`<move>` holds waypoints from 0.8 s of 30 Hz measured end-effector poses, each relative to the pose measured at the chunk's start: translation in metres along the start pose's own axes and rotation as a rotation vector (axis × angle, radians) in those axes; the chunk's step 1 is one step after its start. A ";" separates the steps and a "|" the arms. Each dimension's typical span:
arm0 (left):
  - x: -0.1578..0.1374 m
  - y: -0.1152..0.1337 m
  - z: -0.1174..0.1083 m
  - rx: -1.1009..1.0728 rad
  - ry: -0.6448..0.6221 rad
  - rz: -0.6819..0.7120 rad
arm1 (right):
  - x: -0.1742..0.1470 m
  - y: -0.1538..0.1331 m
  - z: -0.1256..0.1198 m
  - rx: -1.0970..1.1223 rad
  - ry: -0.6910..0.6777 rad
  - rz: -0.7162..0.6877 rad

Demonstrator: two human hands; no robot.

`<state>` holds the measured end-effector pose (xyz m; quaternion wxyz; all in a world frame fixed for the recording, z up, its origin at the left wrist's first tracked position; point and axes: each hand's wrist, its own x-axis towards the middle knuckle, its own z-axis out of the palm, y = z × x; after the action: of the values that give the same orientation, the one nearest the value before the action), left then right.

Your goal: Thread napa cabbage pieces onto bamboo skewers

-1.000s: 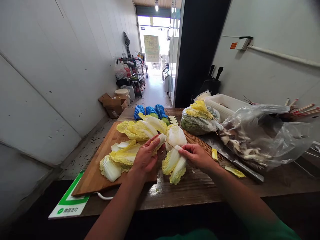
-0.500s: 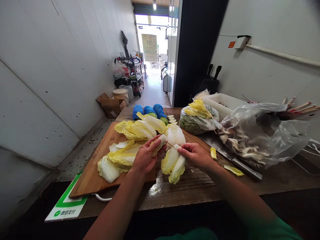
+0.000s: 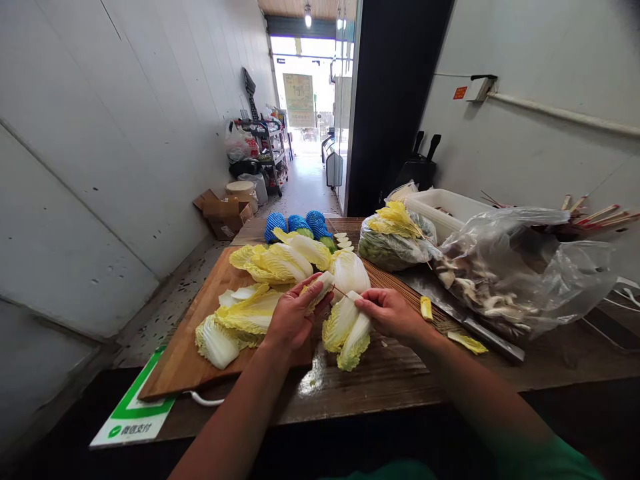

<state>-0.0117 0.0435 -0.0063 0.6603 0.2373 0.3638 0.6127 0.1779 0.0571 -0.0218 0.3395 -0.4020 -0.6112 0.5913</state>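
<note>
My left hand (image 3: 295, 312) is closed around a folded napa cabbage leaf (image 3: 325, 284), pale stem end facing right. A thin wooden skewer (image 3: 341, 291) spans the short gap between that leaf and the leaves at my right hand. My right hand (image 3: 384, 308) pinches the white top of a cabbage leaf (image 3: 356, 337), whose yellow frilled ends hang down in two lobes. Where the skewer's ends sit is hidden by leaf and fingers. More cabbage leaves (image 3: 250, 310) lie on the wooden cutting board (image 3: 185, 357), and a white cabbage piece (image 3: 350, 270) sits just behind my hands.
Bamboo skewers (image 3: 395, 283) and a knife (image 3: 493, 340) lie right of my hands. Beyond them are a plastic bag of mushrooms (image 3: 480, 287), a white tub (image 3: 455, 207) and a bagged bundle with yellow leaves (image 3: 395, 237). Vegetables in blue foam nets (image 3: 297, 225) stand at the back.
The camera view has shifted very slightly, so the scene sits a little lower. Both hands keep nearly the same grip and position on the leaves.
</note>
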 end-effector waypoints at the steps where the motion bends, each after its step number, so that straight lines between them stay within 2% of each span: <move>1: 0.000 0.000 0.000 -0.003 0.003 0.004 | 0.000 0.000 0.000 0.002 -0.004 0.001; 24: -0.001 0.000 0.000 -0.021 0.003 -0.022 | 0.000 0.001 0.001 -0.008 0.011 0.012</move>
<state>-0.0117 0.0420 -0.0063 0.6690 0.2254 0.3611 0.6093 0.1768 0.0563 -0.0234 0.3377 -0.4102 -0.6092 0.5887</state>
